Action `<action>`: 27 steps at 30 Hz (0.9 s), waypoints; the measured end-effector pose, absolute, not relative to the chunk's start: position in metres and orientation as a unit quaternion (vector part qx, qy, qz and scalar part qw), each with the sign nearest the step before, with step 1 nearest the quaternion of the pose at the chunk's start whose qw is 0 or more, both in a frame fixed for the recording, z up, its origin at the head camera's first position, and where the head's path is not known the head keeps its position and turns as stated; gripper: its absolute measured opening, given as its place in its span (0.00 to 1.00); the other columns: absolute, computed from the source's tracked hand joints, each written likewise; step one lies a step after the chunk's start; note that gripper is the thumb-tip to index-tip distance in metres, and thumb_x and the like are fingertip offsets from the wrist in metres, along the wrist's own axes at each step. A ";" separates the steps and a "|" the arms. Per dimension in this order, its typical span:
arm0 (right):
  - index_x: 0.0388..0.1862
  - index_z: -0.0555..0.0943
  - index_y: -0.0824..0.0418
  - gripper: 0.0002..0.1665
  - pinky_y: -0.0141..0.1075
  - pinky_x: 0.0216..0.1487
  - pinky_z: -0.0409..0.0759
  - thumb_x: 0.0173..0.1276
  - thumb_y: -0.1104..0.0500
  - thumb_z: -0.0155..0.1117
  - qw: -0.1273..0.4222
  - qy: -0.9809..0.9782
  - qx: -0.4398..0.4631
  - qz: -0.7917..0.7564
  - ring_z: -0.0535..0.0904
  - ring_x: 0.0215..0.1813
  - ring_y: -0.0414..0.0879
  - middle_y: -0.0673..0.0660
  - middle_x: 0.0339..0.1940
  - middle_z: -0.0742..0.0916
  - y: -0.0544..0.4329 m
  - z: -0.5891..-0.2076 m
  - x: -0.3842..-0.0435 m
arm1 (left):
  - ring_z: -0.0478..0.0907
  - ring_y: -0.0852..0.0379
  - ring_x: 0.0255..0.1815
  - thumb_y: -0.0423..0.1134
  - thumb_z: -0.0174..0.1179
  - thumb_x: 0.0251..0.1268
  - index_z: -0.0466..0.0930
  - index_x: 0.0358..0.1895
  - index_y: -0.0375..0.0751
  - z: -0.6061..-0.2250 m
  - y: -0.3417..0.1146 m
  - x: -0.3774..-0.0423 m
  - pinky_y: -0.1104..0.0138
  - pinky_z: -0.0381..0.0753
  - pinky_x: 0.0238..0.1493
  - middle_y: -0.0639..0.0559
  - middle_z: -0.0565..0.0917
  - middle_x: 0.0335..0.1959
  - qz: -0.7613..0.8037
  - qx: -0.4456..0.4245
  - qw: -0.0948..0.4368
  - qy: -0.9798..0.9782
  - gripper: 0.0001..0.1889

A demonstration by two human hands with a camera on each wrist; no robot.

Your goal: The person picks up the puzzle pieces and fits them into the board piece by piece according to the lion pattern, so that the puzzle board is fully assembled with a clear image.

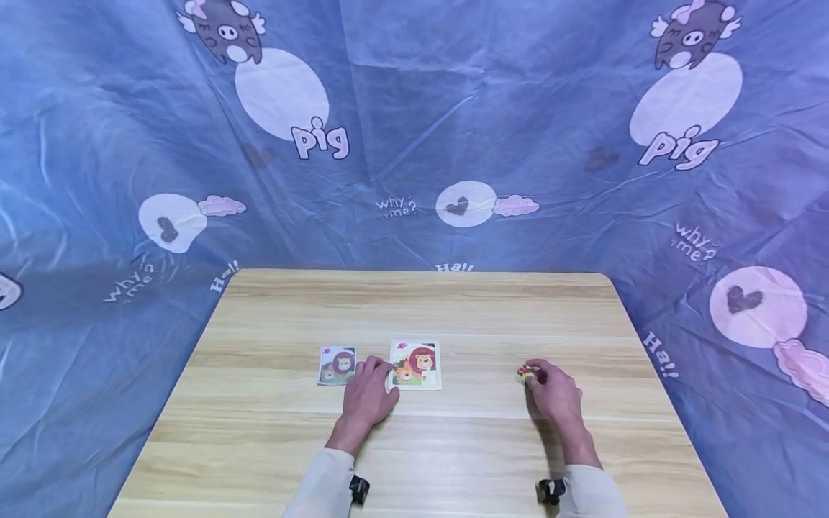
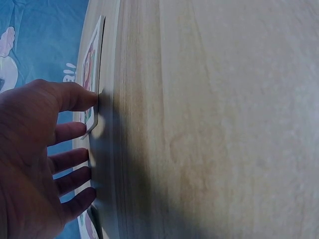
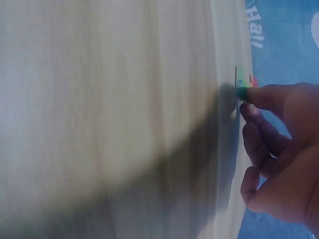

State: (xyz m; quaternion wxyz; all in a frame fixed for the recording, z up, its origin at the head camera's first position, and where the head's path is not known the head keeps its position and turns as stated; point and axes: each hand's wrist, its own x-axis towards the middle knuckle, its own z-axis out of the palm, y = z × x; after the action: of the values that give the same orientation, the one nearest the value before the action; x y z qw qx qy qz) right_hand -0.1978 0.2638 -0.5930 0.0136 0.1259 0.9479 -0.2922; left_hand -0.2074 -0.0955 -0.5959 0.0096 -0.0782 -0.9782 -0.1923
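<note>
A white-edged jigsaw puzzle board (image 1: 438, 367) with a lion and a cub on it lies mid-table in the head view, a pale blank square at its lower right. My left hand (image 1: 368, 392) rests at its lower left corner, thumb at the near edge and forefinger at the side; the other fingers are fairly straight. To the right, my right hand (image 1: 557, 392) pinches a small green, red and yellow puzzle piece (image 1: 523, 373) between thumb and fingertips. In the right wrist view this piece (image 3: 240, 74) shows nearly edge-on, partly hidden by the thumb.
A picture card (image 1: 337, 363) with the same lion scene lies left of the board, close to my left fingers. The wooden table (image 1: 479, 446) has blue printed cloth (image 1: 414, 144) hanging behind and at both sides. Black wrist cameras (image 1: 552, 492) sit at both cuffs.
</note>
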 end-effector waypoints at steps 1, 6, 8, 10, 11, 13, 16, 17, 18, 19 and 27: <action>0.55 0.81 0.52 0.19 0.52 0.44 0.71 0.65 0.58 0.61 0.008 0.946 0.124 -0.299 0.82 0.43 0.54 0.54 0.39 0.87 0.261 -0.593 -0.198 | 0.72 0.47 0.50 0.48 0.62 0.53 0.81 0.53 0.46 -0.596 -0.096 -0.207 0.57 0.76 0.43 0.47 0.77 0.54 -0.193 -0.078 0.009 -0.978 0.22; 0.52 0.83 0.55 0.16 0.38 0.33 0.71 0.64 0.60 0.61 -0.013 0.932 0.108 -0.346 0.76 0.33 0.44 0.52 0.32 0.84 0.243 -0.592 -0.202 | 0.72 0.47 0.51 0.48 0.62 0.53 0.81 0.54 0.46 -0.594 -0.096 -0.206 0.56 0.76 0.43 0.47 0.77 0.54 -0.193 -0.077 0.005 -0.978 0.23; 0.51 0.83 0.55 0.16 0.35 0.32 0.70 0.64 0.61 0.62 -0.016 0.926 0.098 -0.363 0.74 0.31 0.43 0.52 0.30 0.83 0.234 -0.592 -0.203 | 0.72 0.47 0.51 0.48 0.63 0.53 0.81 0.54 0.47 -0.594 -0.096 -0.206 0.56 0.76 0.43 0.47 0.76 0.55 -0.193 -0.075 0.004 -0.978 0.23; 0.50 0.83 0.55 0.15 0.34 0.33 0.70 0.63 0.61 0.63 -0.016 0.923 0.087 -0.375 0.74 0.31 0.42 0.51 0.30 0.83 0.225 -0.592 -0.205 | 0.72 0.47 0.51 0.48 0.63 0.53 0.81 0.54 0.47 -0.594 -0.097 -0.206 0.56 0.76 0.43 0.47 0.76 0.55 -0.194 -0.074 0.003 -0.978 0.23; 0.50 0.83 0.55 0.15 0.34 0.33 0.70 0.63 0.61 0.63 -0.016 0.922 0.081 -0.379 0.74 0.31 0.41 0.51 0.30 0.83 0.220 -0.592 -0.206 | 0.72 0.47 0.51 0.48 0.63 0.53 0.80 0.54 0.47 -0.595 -0.097 -0.206 0.56 0.76 0.43 0.47 0.76 0.55 -0.195 -0.074 0.004 -0.978 0.23; 0.49 0.84 0.55 0.15 0.34 0.34 0.70 0.63 0.62 0.63 -0.015 0.919 0.069 -0.387 0.74 0.31 0.41 0.51 0.29 0.83 0.210 -0.592 -0.208 | 0.72 0.47 0.51 0.48 0.62 0.54 0.81 0.54 0.47 -0.595 -0.097 -0.207 0.56 0.76 0.43 0.48 0.76 0.55 -0.197 -0.075 0.005 -0.978 0.23; 0.49 0.84 0.55 0.16 0.34 0.35 0.72 0.62 0.62 0.64 -0.010 0.917 0.054 -0.395 0.74 0.31 0.41 0.50 0.29 0.83 0.197 -0.592 -0.210 | 0.72 0.47 0.51 0.48 0.62 0.53 0.81 0.54 0.47 -0.597 -0.097 -0.207 0.57 0.75 0.42 0.48 0.76 0.54 -0.197 -0.076 0.009 -0.977 0.23; 0.50 0.84 0.55 0.16 0.33 0.35 0.72 0.62 0.62 0.64 -0.009 0.917 0.049 -0.397 0.74 0.31 0.40 0.49 0.29 0.83 0.193 -0.592 -0.211 | 0.72 0.47 0.50 0.48 0.62 0.53 0.81 0.54 0.47 -0.597 -0.097 -0.207 0.56 0.75 0.42 0.48 0.76 0.54 -0.198 -0.076 0.011 -0.977 0.23; 0.50 0.83 0.55 0.16 0.33 0.35 0.72 0.62 0.62 0.64 -0.007 0.916 0.043 -0.398 0.74 0.31 0.40 0.49 0.29 0.83 0.188 -0.591 -0.212 | 0.72 0.47 0.50 0.48 0.62 0.53 0.81 0.54 0.47 -0.597 -0.097 -0.206 0.56 0.75 0.42 0.48 0.77 0.54 -0.200 -0.076 0.011 -0.977 0.23; 0.50 0.83 0.55 0.16 0.34 0.35 0.73 0.62 0.62 0.64 -0.005 0.915 0.038 -0.401 0.74 0.30 0.40 0.49 0.29 0.83 0.184 -0.591 -0.213 | 0.72 0.47 0.50 0.47 0.63 0.53 0.81 0.54 0.47 -0.597 -0.097 -0.206 0.56 0.76 0.42 0.48 0.77 0.54 -0.200 -0.076 0.012 -0.977 0.23; 0.46 0.82 0.56 0.13 0.30 0.32 0.73 0.61 0.63 0.64 0.026 0.912 0.008 -0.410 0.73 0.28 0.38 0.47 0.26 0.81 0.153 -0.590 -0.218 | 0.72 0.47 0.51 0.47 0.63 0.53 0.81 0.54 0.47 -0.594 -0.098 -0.207 0.56 0.76 0.43 0.48 0.77 0.54 -0.199 -0.074 0.003 -0.977 0.23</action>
State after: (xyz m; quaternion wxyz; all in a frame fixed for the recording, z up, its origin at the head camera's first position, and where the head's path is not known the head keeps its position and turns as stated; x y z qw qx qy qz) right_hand -0.2183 0.1529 -0.5898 0.0260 0.0076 0.9116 -0.4101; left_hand -0.2071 -0.0980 -0.5936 0.0031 -0.0740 -0.9772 -0.1989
